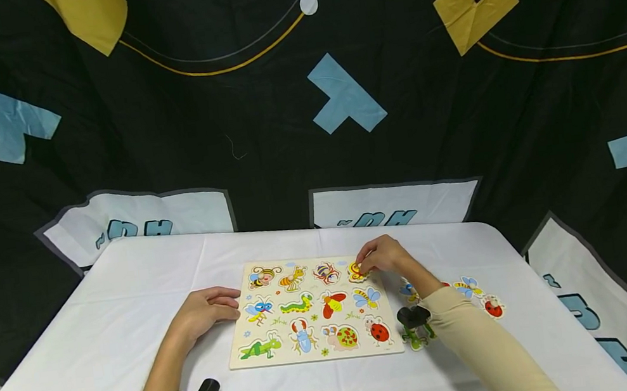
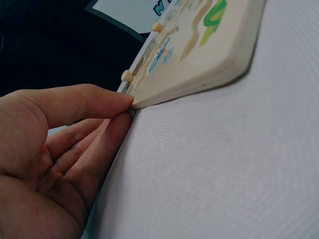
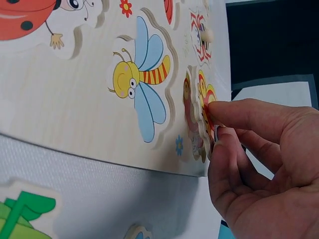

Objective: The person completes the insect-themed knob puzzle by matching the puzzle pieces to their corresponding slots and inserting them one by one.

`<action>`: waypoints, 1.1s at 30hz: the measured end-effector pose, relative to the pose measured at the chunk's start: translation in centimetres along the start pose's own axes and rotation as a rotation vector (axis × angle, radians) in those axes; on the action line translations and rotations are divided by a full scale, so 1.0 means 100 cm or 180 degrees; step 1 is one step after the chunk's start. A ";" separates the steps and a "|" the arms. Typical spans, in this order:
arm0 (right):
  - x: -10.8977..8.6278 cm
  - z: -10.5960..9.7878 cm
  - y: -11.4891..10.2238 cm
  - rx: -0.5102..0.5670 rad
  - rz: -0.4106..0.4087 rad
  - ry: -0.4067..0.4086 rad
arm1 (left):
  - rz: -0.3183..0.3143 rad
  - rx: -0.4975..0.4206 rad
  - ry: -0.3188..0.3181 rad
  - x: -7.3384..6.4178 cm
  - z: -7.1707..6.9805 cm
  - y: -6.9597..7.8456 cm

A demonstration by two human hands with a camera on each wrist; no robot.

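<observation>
A pale wooden puzzle board (image 1: 325, 309) with insect pictures lies on the white table. At its left edge, my left hand (image 1: 205, 312) holds the board; the left wrist view shows thumb and fingertip meeting at the rim. My right hand (image 1: 385, 257) is over the far right corner, its fingertips pinching a yellow-and-red butterfly piece (image 3: 208, 94). That piece stands slightly off the board, above a matching butterfly picture (image 3: 191, 112). Beside it sits a spider piece (image 3: 199, 37) with a wooden knob. The fingertips partly hide the butterfly.
Loose pieces lie right of the board, around the right forearm: a dragonfly (image 1: 468, 286), a ladybug (image 1: 493, 307) and a green one (image 1: 414, 338) among them. The sleeve covers some. A black curtain (image 1: 266, 130) hangs behind the table.
</observation>
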State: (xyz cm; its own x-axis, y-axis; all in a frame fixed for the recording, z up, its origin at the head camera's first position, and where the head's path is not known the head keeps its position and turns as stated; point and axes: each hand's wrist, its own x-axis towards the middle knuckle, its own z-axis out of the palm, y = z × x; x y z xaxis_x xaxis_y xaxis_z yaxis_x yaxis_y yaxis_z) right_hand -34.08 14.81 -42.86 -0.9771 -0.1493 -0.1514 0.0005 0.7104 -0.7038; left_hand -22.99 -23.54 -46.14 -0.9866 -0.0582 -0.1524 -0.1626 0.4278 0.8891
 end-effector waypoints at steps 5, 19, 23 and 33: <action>0.001 0.003 0.000 -0.0061 0.0007 0.0009 | -0.0027 0.0014 0.0023 0.000 0.000 0.000; 0.002 0.007 0.000 -0.0046 0.0024 -0.0010 | -0.0066 0.0085 0.0049 0.000 0.001 0.000; 0.003 0.007 0.001 -0.0011 0.0048 -0.0002 | -0.0056 0.0058 0.0034 0.000 0.001 0.001; 0.003 0.008 0.006 -0.0014 0.0077 0.0027 | -0.0049 0.0051 0.0017 -0.001 0.000 0.002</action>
State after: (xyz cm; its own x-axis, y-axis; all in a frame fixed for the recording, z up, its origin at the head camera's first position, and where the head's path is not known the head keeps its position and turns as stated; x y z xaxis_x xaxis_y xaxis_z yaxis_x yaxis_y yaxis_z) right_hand -34.20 14.65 -43.90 -0.9786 -0.1263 -0.1626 0.0232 0.7169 -0.6968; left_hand -22.91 -23.45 -46.00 -0.9841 -0.0697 -0.1635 -0.1774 0.4412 0.8797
